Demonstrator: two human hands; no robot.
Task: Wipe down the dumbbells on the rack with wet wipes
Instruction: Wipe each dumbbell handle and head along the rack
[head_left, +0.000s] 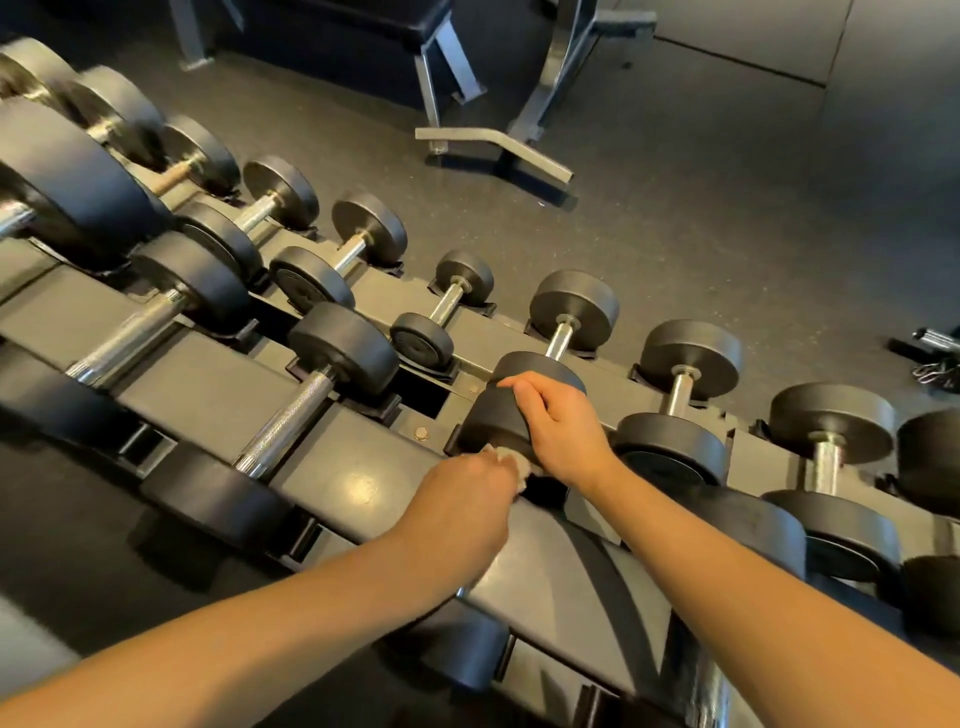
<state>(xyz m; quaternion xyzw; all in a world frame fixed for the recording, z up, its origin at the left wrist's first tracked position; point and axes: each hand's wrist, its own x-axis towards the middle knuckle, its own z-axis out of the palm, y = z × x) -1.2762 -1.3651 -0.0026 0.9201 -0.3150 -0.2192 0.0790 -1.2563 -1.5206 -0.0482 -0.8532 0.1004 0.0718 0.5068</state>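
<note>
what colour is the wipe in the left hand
The wipe is white, best seen in the head view.

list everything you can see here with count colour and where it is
dumbbells: more than ten, black heads with chrome handles, in rows on the rack, some cut off by the frame
wiped dumbbell: one, black, upper row, centre
rack: one, grey, runs diagonally across the view
wet wipe: one, white, bunched against the wiped dumbbell's near head
bench: one, dark pad on grey legs, top centre
small item: one, black and chrome, on the floor at the right edge, too cut off to name
floor: dark grey, behind the rack
left hand: one, holds the wet wipe
right hand: one, fingers curled over the wiped dumbbell's near head
</note>
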